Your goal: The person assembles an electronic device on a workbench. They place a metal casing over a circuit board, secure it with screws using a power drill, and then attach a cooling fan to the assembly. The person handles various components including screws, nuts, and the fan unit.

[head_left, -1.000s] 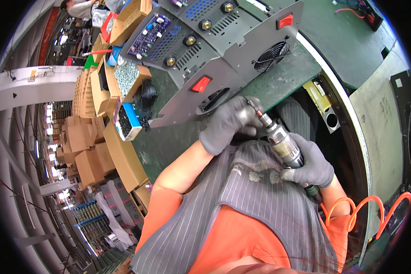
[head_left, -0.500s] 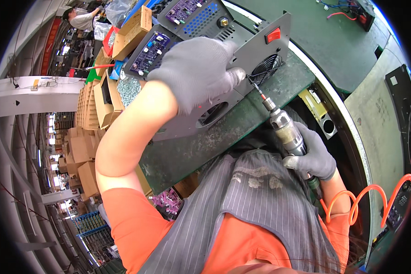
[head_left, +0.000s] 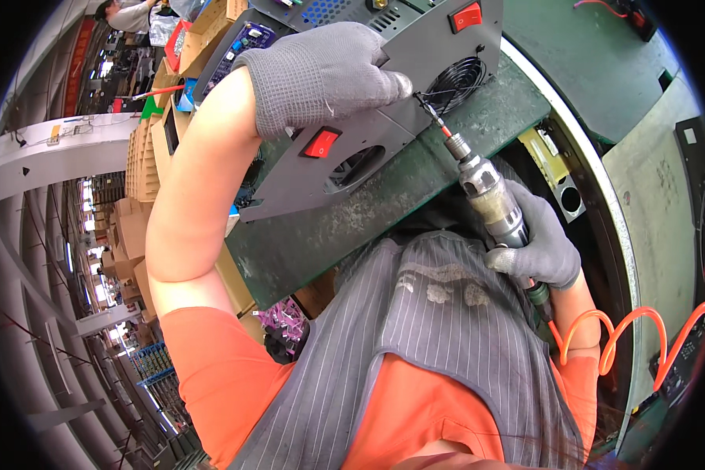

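Observation:
My right hand [head_left: 542, 239], in a grey glove, is wrapped round a pneumatic screwdriver [head_left: 489, 196]. Its bit points up and left, at the lower corner of a grey metal panel [head_left: 439, 51] with a red rocker switch [head_left: 466, 17] and a round black fan grille [head_left: 456, 82]. My gloved left hand [head_left: 329, 74] lies over the grey housings with its fingers curled, a fingertip close to the bit's tip. What those fingers hold is hidden. Below it a second grey panel [head_left: 298, 176] shows a red switch [head_left: 321, 142] and a round opening.
The housings stand on a dark green bench [head_left: 305, 251]. A coiled orange air hose [head_left: 603, 321] runs from the screwdriver to the right. Purple circuit boards [head_left: 243, 47] and cardboard boxes [head_left: 204, 39] are at the left. A person [head_left: 129, 16] is at far left.
The housings and my left hand have shifted up and left in view. The second panel's red switch has come out from behind my left hand. The screwdriver stays near the corner.

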`<control>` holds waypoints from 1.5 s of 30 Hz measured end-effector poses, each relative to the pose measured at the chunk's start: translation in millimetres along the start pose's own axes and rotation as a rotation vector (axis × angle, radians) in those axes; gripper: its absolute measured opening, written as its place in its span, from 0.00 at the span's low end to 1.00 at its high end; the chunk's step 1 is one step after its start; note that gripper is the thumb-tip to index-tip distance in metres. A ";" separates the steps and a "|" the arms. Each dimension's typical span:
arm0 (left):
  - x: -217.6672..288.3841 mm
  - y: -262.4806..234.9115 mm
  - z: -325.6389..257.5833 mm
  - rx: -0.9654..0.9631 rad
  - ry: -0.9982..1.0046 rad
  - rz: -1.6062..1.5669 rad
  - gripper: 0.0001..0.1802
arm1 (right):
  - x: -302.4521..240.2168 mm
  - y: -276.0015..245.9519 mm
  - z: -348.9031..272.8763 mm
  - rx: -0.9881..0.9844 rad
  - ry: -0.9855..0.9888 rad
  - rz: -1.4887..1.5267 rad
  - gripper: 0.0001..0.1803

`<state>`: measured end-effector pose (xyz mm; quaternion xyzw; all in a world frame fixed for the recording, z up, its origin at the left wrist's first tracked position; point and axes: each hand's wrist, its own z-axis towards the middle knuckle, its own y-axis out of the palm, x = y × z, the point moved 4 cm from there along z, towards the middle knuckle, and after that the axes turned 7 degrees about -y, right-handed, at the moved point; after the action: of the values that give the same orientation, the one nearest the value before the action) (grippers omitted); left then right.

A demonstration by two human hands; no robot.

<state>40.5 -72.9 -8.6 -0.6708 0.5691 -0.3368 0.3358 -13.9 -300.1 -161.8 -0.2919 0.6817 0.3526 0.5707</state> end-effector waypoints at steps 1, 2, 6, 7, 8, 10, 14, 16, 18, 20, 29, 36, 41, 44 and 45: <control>0.9 0.1 -0.4 -0.008 0.095 0.003 0.22 | -0.9 0.1 0.1 -0.001 0.017 -0.004 0.46; 0.2 -0.4 0.0 -0.015 0.189 0.005 0.22 | -3.5 0.3 0.1 -0.002 0.035 -0.008 0.46; -2.3 0.5 4.5 -0.061 0.296 -0.072 0.23 | -2.0 0.3 0.3 0.015 0.040 -0.001 0.46; -3.4 1.4 4.9 -0.069 0.296 -0.101 0.23 | -1.6 0.5 0.0 0.022 0.036 0.000 0.46; -3.9 2.9 4.6 -0.066 0.292 -0.131 0.23 | -1.3 0.9 -0.4 0.030 0.032 0.001 0.46; -5.7 4.6 4.6 -0.043 0.300 -0.149 0.23 | -0.7 0.8 -0.3 0.028 0.021 0.006 0.46; -4.4 5.5 4.8 -0.030 0.303 -0.133 0.22 | 1.1 3.0 -1.1 0.022 0.050 0.135 0.45; -5.7 7.4 3.5 0.003 0.352 -0.126 0.22 | -0.3 5.8 -2.2 0.021 0.066 0.226 0.45; -10.0 11.1 6.1 0.056 0.419 -0.085 0.22 | -1.5 8.2 -2.8 0.018 0.055 0.299 0.46; -6.6 8.0 4.9 0.048 0.366 -0.029 0.21 | -3.7 9.8 -5.6 0.048 0.084 0.355 0.47; 3.6 -5.7 -7.0 -0.062 0.236 -0.289 0.27 | -26.9 15.8 -5.5 0.108 0.195 0.357 0.45; -5.2 6.4 10.0 -0.040 0.297 -0.056 0.27 | -38.5 14.1 4.6 0.058 0.208 0.208 0.45; -39.8 -5.8 -35.8 0.264 0.464 -0.369 0.33 | -32.9 15.7 -6.7 0.123 0.149 0.076 0.47; -101.6 -9.2 -58.0 0.603 0.391 -0.519 0.16 | -8.6 7.9 -21.5 0.088 0.180 -0.018 0.45; -128.1 2.2 -71.5 0.653 0.208 -0.511 0.25 | 0.2 12.5 -20.3 0.132 0.153 0.020 0.44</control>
<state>-36.4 48.8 19.9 -0.6111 0.2791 -0.6375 0.3772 -35.6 -309.4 -158.1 -0.2731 0.7479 0.2893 0.5314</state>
